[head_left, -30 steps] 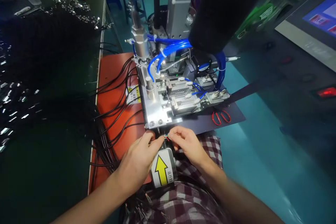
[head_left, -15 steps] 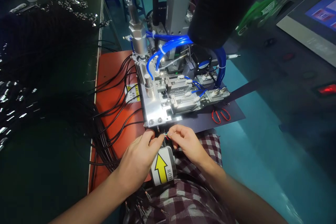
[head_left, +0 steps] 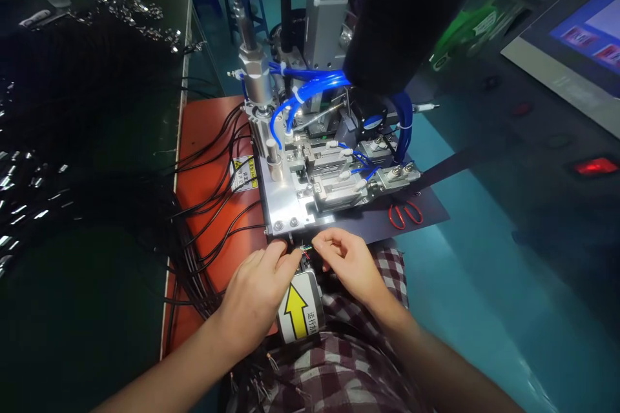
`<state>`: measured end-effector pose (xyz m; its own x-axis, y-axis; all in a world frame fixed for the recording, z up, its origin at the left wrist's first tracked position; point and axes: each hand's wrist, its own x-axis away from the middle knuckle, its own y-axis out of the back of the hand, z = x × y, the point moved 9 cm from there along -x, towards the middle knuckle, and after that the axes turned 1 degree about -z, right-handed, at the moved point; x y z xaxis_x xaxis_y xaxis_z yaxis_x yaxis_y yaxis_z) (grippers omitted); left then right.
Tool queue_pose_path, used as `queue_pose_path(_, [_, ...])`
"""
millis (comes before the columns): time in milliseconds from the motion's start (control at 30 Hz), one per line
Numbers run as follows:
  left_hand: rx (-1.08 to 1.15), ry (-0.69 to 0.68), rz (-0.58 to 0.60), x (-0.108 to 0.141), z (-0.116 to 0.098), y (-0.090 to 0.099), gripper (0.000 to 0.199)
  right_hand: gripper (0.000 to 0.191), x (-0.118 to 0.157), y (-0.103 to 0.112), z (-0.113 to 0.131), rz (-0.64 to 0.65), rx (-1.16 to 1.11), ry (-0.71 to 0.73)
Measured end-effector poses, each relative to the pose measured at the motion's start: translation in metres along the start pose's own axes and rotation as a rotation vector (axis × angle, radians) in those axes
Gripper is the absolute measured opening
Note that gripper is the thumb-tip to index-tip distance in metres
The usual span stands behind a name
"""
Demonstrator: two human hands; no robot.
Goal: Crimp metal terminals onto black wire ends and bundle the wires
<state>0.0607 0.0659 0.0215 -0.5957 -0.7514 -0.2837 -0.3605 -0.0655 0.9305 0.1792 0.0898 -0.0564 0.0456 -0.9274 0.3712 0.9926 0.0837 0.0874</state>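
My left hand (head_left: 259, 287) is closed in a pinch at the machine's near edge, holding a bundle of thin coloured wires (head_left: 306, 249) whose ends stick out past the thumb and forefinger. Green, white and red show among the strands. Just right of them, my right hand (head_left: 346, 262) has thumb and forefinger pressed together beside the wire tips; whatever lies in that pinch is too small to make out. Below the wires is a white-faced motor housing (head_left: 301, 310) with a yellow arrow. The metal machine (head_left: 285, 206) with blue air tubes stands right behind both hands.
Black cables (head_left: 194, 245) run across an orange board (head_left: 203, 122) on the left to a dark heap on the bench. Red-handled scissors (head_left: 405, 214) lie on the dark plate at right. Farther right is a screen (head_left: 588, 29). More stripped cable ends (head_left: 261, 381) hang by my lap.
My right hand has drawn slightly right, away from the wires, which now spread more visibly. My left hand keeps its pinch. The view has shifted a little.
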Motion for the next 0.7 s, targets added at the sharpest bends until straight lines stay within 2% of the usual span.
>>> queue_pose_path(233, [-0.005, 0.000, 0.003, 0.001, 0.000, 0.001, 0.028, 0.013, 0.005, -0.006, 0.015, -0.068, 0.215, 0.210])
queue_pose_path(433, [-0.015, -0.007, 0.008, 0.001, 0.000, 0.000, 0.029, 0.019, 0.000, -0.006, -0.004, -0.005, 0.138, 0.024])
queue_pose_path(533, [-0.030, -0.007, 0.012, 0.001, 0.001, -0.002, 0.030, 0.022, -0.001, -0.001, 0.001, -0.060, 0.151, 0.059])
queue_pose_path(700, [-0.062, 0.005, 0.024, 0.003, 0.002, -0.002, 0.028, 0.019, 0.001, -0.011, 0.015, -0.064, 0.176, 0.160])
